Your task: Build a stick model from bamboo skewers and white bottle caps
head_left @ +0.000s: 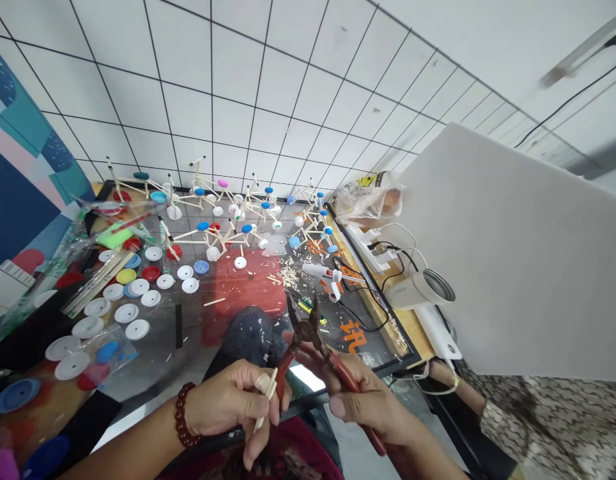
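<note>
White-tiled wall [288, 80] behind a cluttered glass table [193, 333], left hand [233, 400] curled, pinching thin pale wooden sticks [269, 393] low at centre, right hand [368, 407] closed around rusty red-handled pliers [308, 330] just beside them, round plastic caps [125, 312] scattered left.

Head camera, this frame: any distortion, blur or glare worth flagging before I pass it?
Head view: strong wide-angle bend, the wall tiles fan outward; even light, with a pale sheen on the table; the white board at right is soft-edged and hides that side. Head view again: the left hand on wooden sticks, the right hand and the pliers read sharp.
</note>
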The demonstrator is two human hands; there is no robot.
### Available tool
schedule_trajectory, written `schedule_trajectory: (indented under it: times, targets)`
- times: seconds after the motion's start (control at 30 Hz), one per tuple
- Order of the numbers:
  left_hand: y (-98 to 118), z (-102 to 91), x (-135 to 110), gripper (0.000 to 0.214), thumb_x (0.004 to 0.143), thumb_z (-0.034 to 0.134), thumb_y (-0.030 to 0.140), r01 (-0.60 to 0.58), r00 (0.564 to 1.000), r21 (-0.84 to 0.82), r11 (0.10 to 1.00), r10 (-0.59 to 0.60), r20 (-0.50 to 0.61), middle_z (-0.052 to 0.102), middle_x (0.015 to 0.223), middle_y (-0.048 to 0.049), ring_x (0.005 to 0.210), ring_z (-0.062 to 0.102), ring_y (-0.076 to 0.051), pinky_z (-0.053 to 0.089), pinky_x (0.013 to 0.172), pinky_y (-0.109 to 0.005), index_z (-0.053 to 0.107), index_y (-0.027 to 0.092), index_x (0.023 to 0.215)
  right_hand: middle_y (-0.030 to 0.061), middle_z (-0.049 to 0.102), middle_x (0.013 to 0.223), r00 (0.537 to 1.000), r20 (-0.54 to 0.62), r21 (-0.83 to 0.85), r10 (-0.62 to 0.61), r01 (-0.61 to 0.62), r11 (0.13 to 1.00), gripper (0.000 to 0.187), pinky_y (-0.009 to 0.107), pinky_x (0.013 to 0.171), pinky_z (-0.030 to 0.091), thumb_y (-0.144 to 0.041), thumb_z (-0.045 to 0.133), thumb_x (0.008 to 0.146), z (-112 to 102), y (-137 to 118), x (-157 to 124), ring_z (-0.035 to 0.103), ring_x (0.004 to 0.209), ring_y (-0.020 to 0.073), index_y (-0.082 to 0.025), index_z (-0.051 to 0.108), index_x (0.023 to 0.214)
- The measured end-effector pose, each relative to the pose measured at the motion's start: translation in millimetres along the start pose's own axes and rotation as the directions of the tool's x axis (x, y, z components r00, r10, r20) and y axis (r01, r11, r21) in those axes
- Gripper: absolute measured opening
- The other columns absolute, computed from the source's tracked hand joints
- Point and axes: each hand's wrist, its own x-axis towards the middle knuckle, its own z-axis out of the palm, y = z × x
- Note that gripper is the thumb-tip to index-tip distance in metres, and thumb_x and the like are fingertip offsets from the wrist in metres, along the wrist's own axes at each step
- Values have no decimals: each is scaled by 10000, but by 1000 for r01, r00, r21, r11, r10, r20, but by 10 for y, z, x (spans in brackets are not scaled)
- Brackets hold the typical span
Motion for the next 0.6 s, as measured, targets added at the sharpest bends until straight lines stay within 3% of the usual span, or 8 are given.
schedule_trajectory:
  times: [0.07, 0.13, 0.2, 0.3, 0.4, 0.6]
  targets:
    - [-11, -20, 23, 367, 687, 795, 468, -22, 999, -9, 1000, 21, -40, 640, 727, -53, 418, 615, -129, 447, 359, -208, 680, 121, 716, 70, 633, 1165, 994, 91, 199, -56, 37, 979, 415, 462, 998, 385, -450, 807, 597, 61, 26, 73, 542, 1149, 337, -189, 512, 468]
    - [55, -24, 7, 335, 733, 763, 452, -17, 993, 42, 999, 22, -120, 625, 566, -37, 428, 622, -149, 475, 387, -210, 671, 130, 759, 72, 603, 1214, 990, 111, 338, -85, 43, 940, 435, 470, 986, 396, -442, 790, 600, 86, 70, 143, 523, 1177, 339, -182, 478, 447]
    - [165, -11, -31, 280, 775, 735, 403, 13, 971, 139, 990, 21, -237, 669, 607, -57, 492, 656, -159, 522, 453, -228, 675, 131, 810, 88, 602, 1185, 993, 95, 345, -64, 27, 938, 384, 464, 963, 409, -405, 784, 618, 36, 112, 175, 538, 1157, 327, -179, 503, 483]
    - [283, 11, -65, 279, 771, 734, 383, 54, 931, 263, 963, 47, -363, 724, 798, -97, 566, 682, -157, 544, 509, -242, 680, 118, 838, 87, 621, 1047, 994, 110, 199, 29, -51, 979, 278, 430, 954, 403, -350, 789, 645, -134, 149, 162, 585, 1080, 291, -174, 579, 595]
    - [277, 5, -52, 315, 761, 731, 402, 96, 912, 269, 958, 23, -410, 726, 765, -95, 618, 696, -178, 545, 534, -250, 670, 119, 885, 50, 597, 935, 982, 156, -3, 107, -108, 994, 245, 378, 931, 413, -344, 781, 668, -263, 139, 148, 593, 1019, 248, -167, 612, 667]
    - [222, -26, -43, 336, 771, 715, 390, 107, 904, 251, 962, 11, -428, 731, 738, -82, 603, 696, -167, 537, 543, -241, 652, 128, 971, 36, 548, 1004, 946, 293, -372, 136, -18, 928, 196, 322, 892, 424, -352, 750, 734, -252, 7, 213, 543, 971, 184, -164, 701, 760]
